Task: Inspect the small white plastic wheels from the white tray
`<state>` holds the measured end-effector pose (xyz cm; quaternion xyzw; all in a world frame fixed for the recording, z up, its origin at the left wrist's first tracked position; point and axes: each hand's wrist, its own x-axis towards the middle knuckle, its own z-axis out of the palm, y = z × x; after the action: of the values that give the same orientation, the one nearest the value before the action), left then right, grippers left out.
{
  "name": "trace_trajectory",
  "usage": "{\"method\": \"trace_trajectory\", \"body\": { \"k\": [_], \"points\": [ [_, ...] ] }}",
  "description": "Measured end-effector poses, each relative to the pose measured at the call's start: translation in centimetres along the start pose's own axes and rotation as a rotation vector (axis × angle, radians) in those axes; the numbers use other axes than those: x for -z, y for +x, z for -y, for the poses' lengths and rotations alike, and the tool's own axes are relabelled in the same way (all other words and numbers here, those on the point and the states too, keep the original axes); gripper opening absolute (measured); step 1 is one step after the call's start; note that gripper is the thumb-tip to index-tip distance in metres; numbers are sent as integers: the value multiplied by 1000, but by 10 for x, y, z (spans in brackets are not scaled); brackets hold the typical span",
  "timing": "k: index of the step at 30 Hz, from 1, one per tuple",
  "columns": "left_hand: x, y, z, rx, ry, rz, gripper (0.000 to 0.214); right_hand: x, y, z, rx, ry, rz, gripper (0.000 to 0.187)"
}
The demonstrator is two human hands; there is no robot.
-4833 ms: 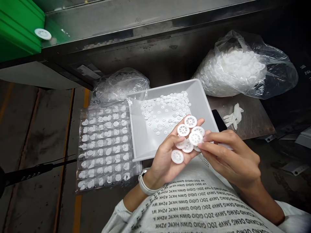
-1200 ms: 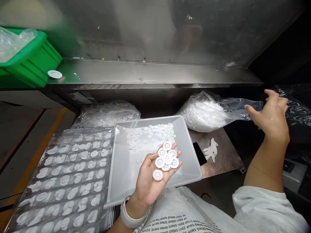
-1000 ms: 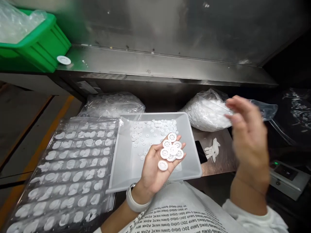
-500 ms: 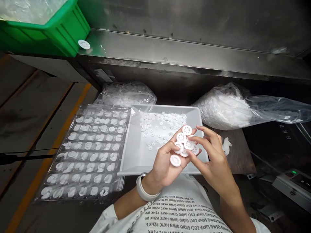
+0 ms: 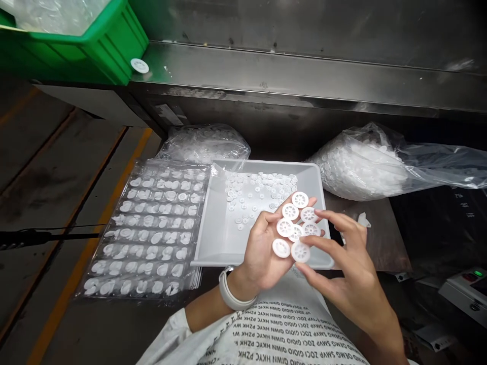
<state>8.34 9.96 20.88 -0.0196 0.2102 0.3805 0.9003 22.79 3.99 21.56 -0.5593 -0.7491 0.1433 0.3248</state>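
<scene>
My left hand (image 5: 262, 243) lies palm up over the tray, carrying several white spoked plastic discs (image 5: 294, 228) spread across the palm and fingers. My right hand (image 5: 342, 266) reaches in from the right. Its thumb and index finger appear to pinch one white spoked disc (image 5: 300, 252) at the lower edge of the group. Beneath both hands sits a pale grey plastic tray (image 5: 216, 243), holding many much smaller white plastic pieces (image 5: 258, 192) at its far side. My hands hide the tray's near right corner.
To the left, a clear sheet (image 5: 152, 228) holds rows of white parts. Clear bags of white discs (image 5: 361, 167) lie behind the tray, below a steel ledge (image 5: 266, 66) bearing a green crate (image 5: 76, 45). A yellow line runs along the floor (image 5: 87, 238).
My right hand has come back from the clear bag on the right to the discs in my left palm. The view has swung, and the tray now sits lower and more squarely in the picture.
</scene>
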Motion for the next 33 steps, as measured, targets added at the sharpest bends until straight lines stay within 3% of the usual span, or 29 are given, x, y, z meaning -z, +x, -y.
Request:
{"method": "trace_trajectory", "body": {
  "k": [7, 16, 22, 25, 27, 30, 33],
  "points": [
    [-1, 0, 5, -3, 6, 9, 46, -7, -9, -2, 69, -24, -21, 24],
    [-2, -2, 7, -15, 44, 13, 47, -9, -9, 0, 34, 3, -51, 24],
    [-5, -1, 7, -53, 120, -1, 50, -13, -12, -1, -32, 101, -91, 37],
    [-3, -2, 8, -81, 194, 15, 52, -13, -16, 0, -114, 247, -134, 45],
    [1, 0, 12, -134, 268, 29, 55, -18, -15, 1, -210, 391, -230, 47],
    [10, 7, 24, -318, 440, 26, 55, -37, -2, -1, -376, 670, -451, 40],
    [16, 19, 37, -541, 698, 30, 47, -64, 22, -8, -490, 1004, -515, 43]
  ]
}}
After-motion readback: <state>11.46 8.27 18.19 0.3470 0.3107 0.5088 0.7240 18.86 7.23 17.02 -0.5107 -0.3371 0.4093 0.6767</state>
